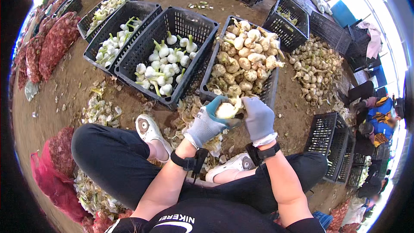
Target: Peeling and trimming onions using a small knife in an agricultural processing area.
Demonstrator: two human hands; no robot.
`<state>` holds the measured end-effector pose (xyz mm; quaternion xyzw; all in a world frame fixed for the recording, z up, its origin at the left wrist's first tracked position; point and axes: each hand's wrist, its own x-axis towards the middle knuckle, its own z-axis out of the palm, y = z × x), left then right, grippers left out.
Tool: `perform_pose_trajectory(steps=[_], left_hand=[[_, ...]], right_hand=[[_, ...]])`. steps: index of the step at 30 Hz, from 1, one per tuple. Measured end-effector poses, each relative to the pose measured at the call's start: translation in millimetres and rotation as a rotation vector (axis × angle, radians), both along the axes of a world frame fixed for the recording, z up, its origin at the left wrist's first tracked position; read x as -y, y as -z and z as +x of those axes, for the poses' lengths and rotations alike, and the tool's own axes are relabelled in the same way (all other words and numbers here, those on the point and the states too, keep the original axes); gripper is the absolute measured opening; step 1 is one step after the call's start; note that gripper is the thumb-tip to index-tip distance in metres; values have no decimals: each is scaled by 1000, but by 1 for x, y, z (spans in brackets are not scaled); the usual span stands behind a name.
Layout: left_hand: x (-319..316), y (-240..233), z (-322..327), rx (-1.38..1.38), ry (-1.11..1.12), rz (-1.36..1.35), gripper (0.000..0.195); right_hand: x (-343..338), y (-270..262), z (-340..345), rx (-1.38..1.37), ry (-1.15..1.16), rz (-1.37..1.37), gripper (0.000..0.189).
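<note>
In my gloved left hand (212,119) sits a garlic bulb (226,110), its lower part pale and its outer skin loose at the upper right. My right hand (259,116), in a grey glove, pinches that loose skin beside the bulb. Just beyond both hands stands a black plastic crate (207,82) heaped with unpeeled, soil-marked garlic bulbs (244,61). To its left, another black crate (145,92) contains clean white garlic bulbs (163,66) with short green stems. Peeled garlic skins (189,113) lie on the ground below the hands.
More crates with garlic (121,42) stand at the left. A pile of unpeeled garlic (318,68) lies on the right, near stacked crates (326,142). Red mesh sacks (58,45) line the far left; another (55,181) lies by my left knee. People (381,116) sit far right.
</note>
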<state>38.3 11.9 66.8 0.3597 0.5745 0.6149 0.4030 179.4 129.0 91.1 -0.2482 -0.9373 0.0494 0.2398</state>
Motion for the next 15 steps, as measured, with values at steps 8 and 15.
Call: perform_pose_trajectory(steps=[8,15], left_hand=[[12,20,-8,122,283,-78,66],[25,11,-20,242,267,-11,92]], right_hand=[[-18,19,3,46,144,-53,24],[-28,25,26,275,-80,-481,43]])
